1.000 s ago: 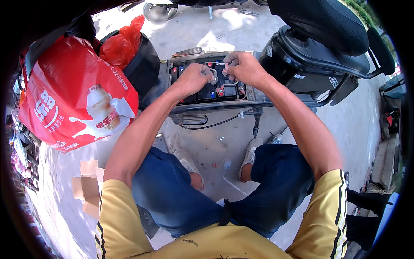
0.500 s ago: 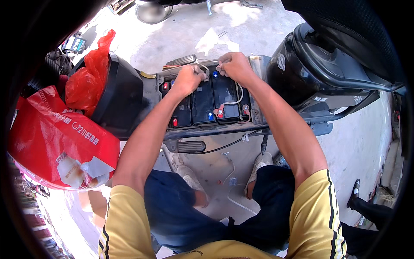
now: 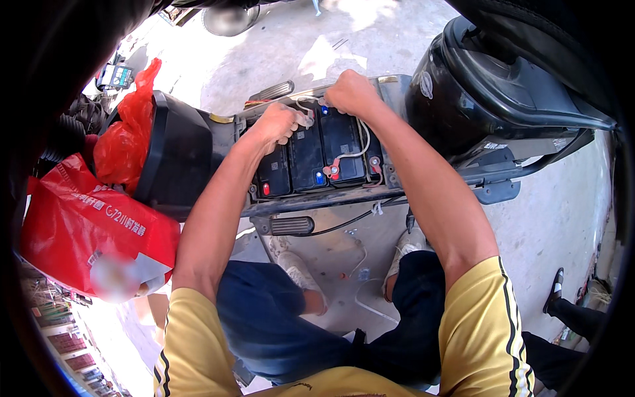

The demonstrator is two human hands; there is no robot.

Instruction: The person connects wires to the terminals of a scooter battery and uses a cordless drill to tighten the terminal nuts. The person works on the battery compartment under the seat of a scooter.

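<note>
My left hand (image 3: 276, 124) is closed, its fingertips pinched on the end of a thin pale cable (image 3: 303, 104) above the black batteries (image 3: 307, 155). To its right, my right hand (image 3: 352, 94) is also closed, pinching the pale cable near a blue battery terminal (image 3: 325, 111). The fingers partly hide the cable. A white jumper wire (image 3: 366, 140) curves down from beneath my right hand to a red-capped terminal (image 3: 334, 171). Other terminals, one blue (image 3: 319, 177) and one red (image 3: 266, 188), show along the near edge. The batteries sit side by side in a scooter's floor bay.
A black scooter seat section (image 3: 456, 92) stands at the right, a black front housing (image 3: 178, 149) at the left. A red plastic bag (image 3: 129, 145) and a larger red printed bag (image 3: 92, 225) hang there. Footrests (image 3: 291, 226) jut out. Another person's foot (image 3: 554, 291) is at far right.
The view has shifted slightly. Both hands have moved a little left relative to the batteries, still pinching. The batteries and jumper wire stay in place.
</note>
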